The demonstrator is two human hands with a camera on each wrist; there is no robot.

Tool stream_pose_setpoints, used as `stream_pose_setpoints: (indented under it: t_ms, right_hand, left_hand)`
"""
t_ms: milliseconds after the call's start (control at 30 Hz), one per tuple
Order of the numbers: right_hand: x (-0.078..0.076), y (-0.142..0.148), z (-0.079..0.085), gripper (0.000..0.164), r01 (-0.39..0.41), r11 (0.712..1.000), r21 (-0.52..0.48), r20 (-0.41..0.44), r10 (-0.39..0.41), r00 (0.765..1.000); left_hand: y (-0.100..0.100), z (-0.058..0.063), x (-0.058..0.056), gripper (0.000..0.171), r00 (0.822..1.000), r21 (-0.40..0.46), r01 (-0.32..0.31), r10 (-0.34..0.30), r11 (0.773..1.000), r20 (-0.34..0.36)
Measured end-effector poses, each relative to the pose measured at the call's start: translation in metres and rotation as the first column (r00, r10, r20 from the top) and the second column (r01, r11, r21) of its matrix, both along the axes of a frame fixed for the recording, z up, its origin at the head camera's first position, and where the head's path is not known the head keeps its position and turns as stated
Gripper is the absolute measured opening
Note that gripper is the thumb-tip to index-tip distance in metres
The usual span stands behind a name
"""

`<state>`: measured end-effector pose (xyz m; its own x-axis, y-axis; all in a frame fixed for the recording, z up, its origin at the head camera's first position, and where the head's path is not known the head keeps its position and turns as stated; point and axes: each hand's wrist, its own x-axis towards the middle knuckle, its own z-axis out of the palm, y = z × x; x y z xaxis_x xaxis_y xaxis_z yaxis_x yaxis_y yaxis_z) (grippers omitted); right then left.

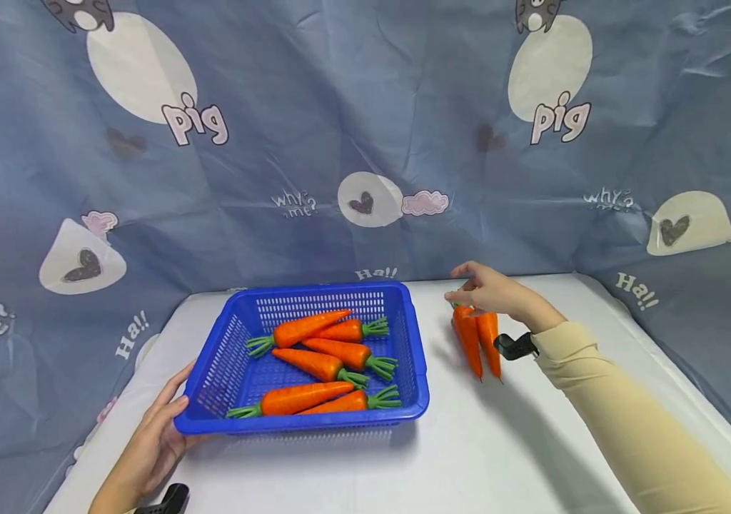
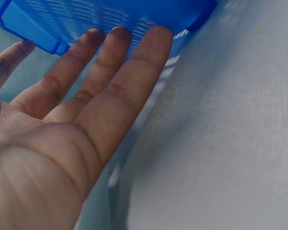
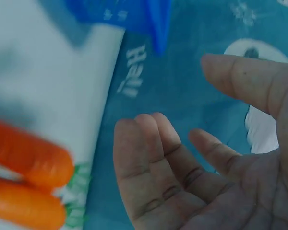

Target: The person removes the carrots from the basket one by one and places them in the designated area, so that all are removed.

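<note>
The two carrots (image 1: pixel 468 341) on the desk (image 1: pixel 468 450), right of the basket (image 1: pixel 301 424), should be light and fairly stiff, with smooth skins that could slip a little under dry fingers. The thick shoulder just below the green tops (image 3: pixel 79 178) looks the best place to pinch — the slim tips offer less to hold, and the tops may bend.

The right hand (image 1: pixel 492 291) is near the tops, thumb and fingers spread wide with nothing between them. The left hand (image 1: pixel 158 428) is spread too, fingertips touching the basket at its near left corner.

Both desk carrots lie side by side, tops away from the person and tips toward the person, slanting slightly right; their long axes run nearly parallel. The six carrots (image 1: pixel 314 364) in the basket lie more crosswise — two have tips to the right, four to the left.
</note>
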<state>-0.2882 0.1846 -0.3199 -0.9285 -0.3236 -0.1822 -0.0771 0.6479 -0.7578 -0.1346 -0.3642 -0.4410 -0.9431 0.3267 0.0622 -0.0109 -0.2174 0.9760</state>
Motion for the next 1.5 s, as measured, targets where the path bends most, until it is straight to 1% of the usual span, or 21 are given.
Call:
stream_pose_setpoints:
  t_ms: [100,200,333,433,500,633,833,1000,1233,1500]
  right_hand:
    - [0.000,-0.019,0.002,0.060,-0.034,0.999,0.017,-0.018,0.035,0.999]
    - [0.000,-0.037,0.003,0.057,-0.061,0.998,0.035,-0.071,0.063,0.995]
    - [-0.003,-0.060,0.001,0.055,-0.104,0.990,0.092,-0.151,0.117,0.982]
    - [-0.005,-0.074,0.000,0.056,-0.134,0.985,0.105,-0.182,0.151,0.972]
    - [-0.005,-0.081,0.001,0.057,-0.155,0.984,0.088,-0.190,0.170,0.967]
    - [-0.006,-0.094,0.002,0.057,-0.193,0.980,0.057,-0.192,0.200,0.961]
    - [-0.008,-0.111,0.003,0.059,-0.225,0.974,0.012,-0.171,0.224,0.960]
    - [-0.011,-0.124,0.000,0.059,-0.270,0.963,-0.016,-0.175,0.263,0.949]
    - [-0.012,-0.139,-0.002,0.063,-0.326,0.945,-0.014,-0.168,0.319,0.933]
    - [-0.013,-0.155,-0.005,0.063,-0.380,0.925,-0.022,-0.143,0.374,0.916]
  left_hand:
    - [0.001,-0.002,0.001,0.054,1.000,0.002,0.014,-0.014,1.000,0.018]
    - [0.001,-0.002,0.002,0.054,1.000,-0.018,-0.004,0.004,1.000,0.022]
    - [0.001,0.000,0.002,0.054,1.000,-0.033,-0.026,0.026,0.999,0.010]
    - [0.001,0.001,0.001,0.054,1.000,-0.015,-0.009,0.008,1.000,-0.008]
    - [0.001,0.001,0.001,0.054,1.000,-0.003,0.003,-0.003,1.000,-0.016]
    - [0.001,0.000,0.001,0.054,1.000,-0.004,-0.002,0.002,1.000,-0.011]
    - [0.000,0.000,0.002,0.054,1.000,-0.029,-0.023,0.023,0.999,0.000]
    - [0.000,0.001,0.002,0.054,1.000,-0.019,-0.022,0.022,1.000,-0.005]
    - [0.001,0.002,0.001,0.054,1.000,0.005,-0.002,0.002,1.000,-0.007]
    - [0.002,0.003,0.001,0.055,1.000,-0.034,-0.024,0.023,0.999,-0.011]
